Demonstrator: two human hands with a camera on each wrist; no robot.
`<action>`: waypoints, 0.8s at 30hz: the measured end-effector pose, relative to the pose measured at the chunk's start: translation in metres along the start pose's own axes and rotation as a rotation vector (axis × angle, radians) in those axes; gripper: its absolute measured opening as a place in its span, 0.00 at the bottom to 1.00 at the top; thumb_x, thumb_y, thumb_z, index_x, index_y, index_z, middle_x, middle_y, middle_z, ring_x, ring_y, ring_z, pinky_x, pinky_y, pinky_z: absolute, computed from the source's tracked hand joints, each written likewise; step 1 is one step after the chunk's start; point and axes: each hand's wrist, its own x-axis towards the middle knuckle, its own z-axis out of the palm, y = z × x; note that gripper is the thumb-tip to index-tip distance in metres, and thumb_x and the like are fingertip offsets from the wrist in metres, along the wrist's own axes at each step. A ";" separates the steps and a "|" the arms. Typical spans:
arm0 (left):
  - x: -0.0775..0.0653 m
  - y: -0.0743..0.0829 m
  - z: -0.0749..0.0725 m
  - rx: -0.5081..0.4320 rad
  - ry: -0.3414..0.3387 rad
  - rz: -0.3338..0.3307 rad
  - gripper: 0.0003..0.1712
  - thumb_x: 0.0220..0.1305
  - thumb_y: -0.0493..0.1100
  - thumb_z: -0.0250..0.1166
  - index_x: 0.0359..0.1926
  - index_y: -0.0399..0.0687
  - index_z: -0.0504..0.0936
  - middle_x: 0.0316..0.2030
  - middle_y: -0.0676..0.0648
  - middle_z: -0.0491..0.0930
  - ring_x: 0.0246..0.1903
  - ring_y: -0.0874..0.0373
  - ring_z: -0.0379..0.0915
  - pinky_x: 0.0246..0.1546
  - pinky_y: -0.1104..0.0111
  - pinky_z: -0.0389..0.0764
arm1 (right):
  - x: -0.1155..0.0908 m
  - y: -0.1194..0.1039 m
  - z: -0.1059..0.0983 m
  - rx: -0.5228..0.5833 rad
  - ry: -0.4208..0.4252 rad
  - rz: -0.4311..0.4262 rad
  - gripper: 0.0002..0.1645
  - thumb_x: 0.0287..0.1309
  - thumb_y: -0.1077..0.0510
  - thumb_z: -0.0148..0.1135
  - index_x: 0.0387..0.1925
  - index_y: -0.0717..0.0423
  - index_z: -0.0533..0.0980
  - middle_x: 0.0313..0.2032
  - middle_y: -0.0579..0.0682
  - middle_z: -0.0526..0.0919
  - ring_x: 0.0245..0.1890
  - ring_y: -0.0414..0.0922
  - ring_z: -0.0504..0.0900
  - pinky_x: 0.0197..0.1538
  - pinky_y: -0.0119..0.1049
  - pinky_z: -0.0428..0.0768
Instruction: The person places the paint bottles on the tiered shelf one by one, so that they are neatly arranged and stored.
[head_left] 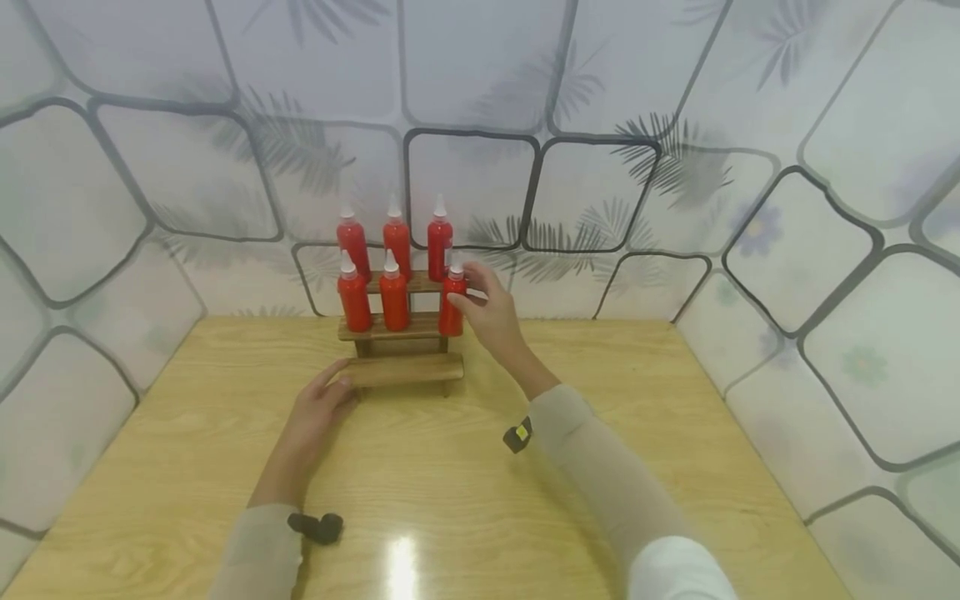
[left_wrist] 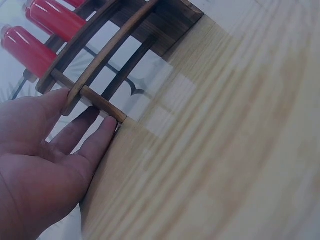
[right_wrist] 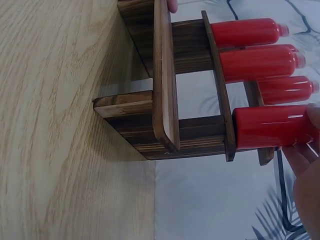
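A three-step wooden rack (head_left: 405, 371) carries red squeeze bottles with white pointed caps, three on the top step and three on the middle one. My right hand (head_left: 491, 312) holds the red bottle (head_left: 452, 308) at the right end of the middle step, thumb and fingers round its upper part. In the right wrist view this bottle's base (right_wrist: 245, 127) is right at the step board. My left hand (head_left: 322, 404) grips the left end of the bare lowest step, with the thumb at the board (left_wrist: 75, 97) and fingers below it in the left wrist view.
The rack stands on a light wooden table (head_left: 420, 467), near its back edge. Behind and to the sides rise walls (head_left: 480, 75) with a stone-and-leaf pattern. Two more bottles (head_left: 373, 300) share the middle step, left of the held one.
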 end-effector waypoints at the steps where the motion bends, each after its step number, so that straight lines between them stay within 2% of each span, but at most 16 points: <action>1: 0.000 0.000 0.000 -0.007 0.000 0.001 0.36 0.79 0.49 0.52 0.80 0.51 0.51 0.74 0.30 0.56 0.73 0.37 0.58 0.67 0.69 0.73 | 0.001 0.000 0.002 0.006 -0.002 0.006 0.32 0.61 0.63 0.70 0.65 0.59 0.70 0.60 0.59 0.80 0.58 0.54 0.81 0.61 0.41 0.85; 11: -0.001 0.000 0.002 -0.026 0.002 0.008 0.36 0.78 0.50 0.54 0.80 0.52 0.52 0.74 0.29 0.57 0.73 0.37 0.58 0.65 0.72 0.74 | 0.007 -0.010 0.017 -0.013 -0.004 0.048 0.31 0.61 0.67 0.68 0.65 0.59 0.70 0.60 0.59 0.79 0.59 0.53 0.79 0.63 0.43 0.83; 17: -0.001 0.003 0.005 -0.036 0.009 0.012 0.35 0.79 0.49 0.53 0.80 0.50 0.52 0.72 0.28 0.59 0.71 0.39 0.61 0.67 0.70 0.74 | 0.008 -0.011 0.019 -0.027 -0.010 0.050 0.30 0.62 0.66 0.68 0.65 0.58 0.70 0.60 0.57 0.79 0.57 0.52 0.79 0.63 0.43 0.83; 24: -0.003 0.006 0.007 -0.046 0.016 0.006 0.35 0.79 0.48 0.52 0.80 0.49 0.52 0.72 0.29 0.60 0.65 0.52 0.70 0.69 0.67 0.72 | 0.008 -0.003 0.018 -0.044 -0.029 0.021 0.31 0.63 0.62 0.68 0.66 0.56 0.70 0.60 0.55 0.80 0.56 0.51 0.80 0.62 0.44 0.84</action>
